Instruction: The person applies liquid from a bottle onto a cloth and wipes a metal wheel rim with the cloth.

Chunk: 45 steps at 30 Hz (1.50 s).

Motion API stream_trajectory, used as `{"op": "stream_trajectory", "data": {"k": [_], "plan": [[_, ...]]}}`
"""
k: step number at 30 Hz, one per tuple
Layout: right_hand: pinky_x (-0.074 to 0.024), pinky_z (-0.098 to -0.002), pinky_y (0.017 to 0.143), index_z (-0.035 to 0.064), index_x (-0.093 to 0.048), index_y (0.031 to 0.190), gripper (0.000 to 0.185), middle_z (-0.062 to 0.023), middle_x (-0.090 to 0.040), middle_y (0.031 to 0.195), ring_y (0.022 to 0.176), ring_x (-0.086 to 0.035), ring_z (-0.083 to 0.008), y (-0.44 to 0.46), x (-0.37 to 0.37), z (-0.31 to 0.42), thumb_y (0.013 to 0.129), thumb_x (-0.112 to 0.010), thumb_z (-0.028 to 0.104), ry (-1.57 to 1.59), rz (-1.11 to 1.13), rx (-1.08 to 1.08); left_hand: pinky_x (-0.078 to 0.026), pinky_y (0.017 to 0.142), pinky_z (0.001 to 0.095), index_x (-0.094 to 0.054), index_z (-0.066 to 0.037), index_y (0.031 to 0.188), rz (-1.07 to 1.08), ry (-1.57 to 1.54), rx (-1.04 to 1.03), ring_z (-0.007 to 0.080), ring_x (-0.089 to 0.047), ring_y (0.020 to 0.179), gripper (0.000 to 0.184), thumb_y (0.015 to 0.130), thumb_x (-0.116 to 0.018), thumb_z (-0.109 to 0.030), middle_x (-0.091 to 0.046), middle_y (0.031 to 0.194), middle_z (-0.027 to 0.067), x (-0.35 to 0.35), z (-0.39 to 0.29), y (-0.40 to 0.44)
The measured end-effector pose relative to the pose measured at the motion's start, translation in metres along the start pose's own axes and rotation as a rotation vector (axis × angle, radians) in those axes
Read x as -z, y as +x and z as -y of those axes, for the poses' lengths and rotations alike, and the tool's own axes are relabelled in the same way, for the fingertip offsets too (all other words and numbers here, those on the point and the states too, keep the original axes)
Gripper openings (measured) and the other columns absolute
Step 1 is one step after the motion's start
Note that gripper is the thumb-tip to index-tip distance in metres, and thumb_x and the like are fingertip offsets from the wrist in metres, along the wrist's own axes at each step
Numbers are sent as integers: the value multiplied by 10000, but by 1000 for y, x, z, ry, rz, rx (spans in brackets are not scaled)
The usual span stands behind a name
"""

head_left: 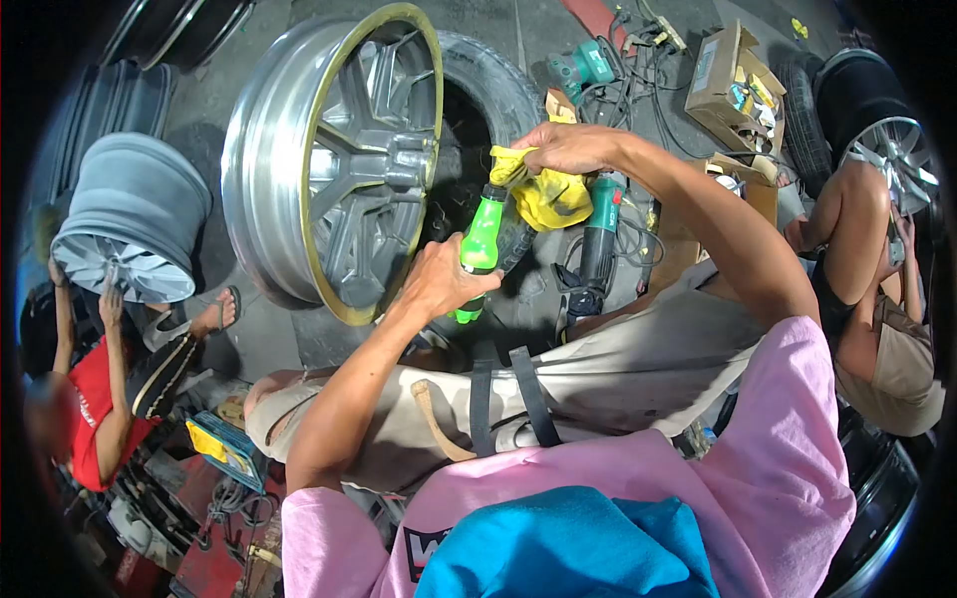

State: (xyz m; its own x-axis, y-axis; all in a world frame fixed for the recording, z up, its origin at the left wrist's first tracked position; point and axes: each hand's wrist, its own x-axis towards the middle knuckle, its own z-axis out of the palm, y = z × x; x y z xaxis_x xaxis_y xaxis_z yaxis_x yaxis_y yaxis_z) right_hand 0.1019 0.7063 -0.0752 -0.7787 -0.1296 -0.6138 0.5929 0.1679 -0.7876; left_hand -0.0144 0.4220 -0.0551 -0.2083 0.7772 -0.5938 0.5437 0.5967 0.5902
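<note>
Just towards twelve o'clock from centre, the green bottle (484,234), grasped by the left hand (444,276) while the right hand (570,149) clutches yellow cloth (554,202) at its top, could drop if the left slackened.

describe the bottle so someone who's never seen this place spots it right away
Find the big silver wheel with the yellowish rim edge, near the picture's top centre. Just right of it, the left hand grips a tilted bottle, while the right hand holds a yellow cloth at its dark top. Bright neon green sets it apart from the duller teal power tool further right.
</note>
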Motion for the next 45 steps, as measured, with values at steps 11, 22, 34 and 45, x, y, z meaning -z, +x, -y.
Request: {"op": "stream_trajectory", "data": {"k": [11, 22, 34, 45], "plan": [[-491, -294, 975, 36, -716, 1343, 495, -36, -757, 1181, 1053, -629, -133, 4, -5, 3, 868, -592, 99, -74, 64, -75, -591, 811, 439, -752, 5, 941, 142, -138, 30, 346, -765, 789, 493, 774, -818, -453, -768, 793, 172, 5, -16, -10], [-539, -273, 675, 15, -735, 1224, 369, -3, -729, 933, 752, -657, -102, -5, 0, 24, 883, -616, 92, 351, 34, -52, -579, 851, 457, -642, 46, 1187, 5, -191, -24, 415, -753, 904, 657, 797, -895, -419, -759, 948, 237, 1, -4, -7], [-539, -466, 913, 24, -625, 1297, 377, -89, -597, 1405, 1054, -676, -372, 54, -1, 75, 927, -587, 85, -733, -530, 659, -553, 901, 478, -565, 36, 1256, -92, -250, -85, 447, -719, 1015, 661, 821, -905, -327, -733, 1042, 266, 8, -4, -3], [-614, -481, 744, 147, -672, 1299, 436, 18, -617, 1434, 873, -737, -386, 101, -7, 63, 873, -618, 71, -935, -647, 726, -554, 895, 476, -576, 11, 1255, -75, -242, -98, 435, -728, 1009, 644, 822, -904, -336, -732, 1038, 256, 8, 2, -2]]}}
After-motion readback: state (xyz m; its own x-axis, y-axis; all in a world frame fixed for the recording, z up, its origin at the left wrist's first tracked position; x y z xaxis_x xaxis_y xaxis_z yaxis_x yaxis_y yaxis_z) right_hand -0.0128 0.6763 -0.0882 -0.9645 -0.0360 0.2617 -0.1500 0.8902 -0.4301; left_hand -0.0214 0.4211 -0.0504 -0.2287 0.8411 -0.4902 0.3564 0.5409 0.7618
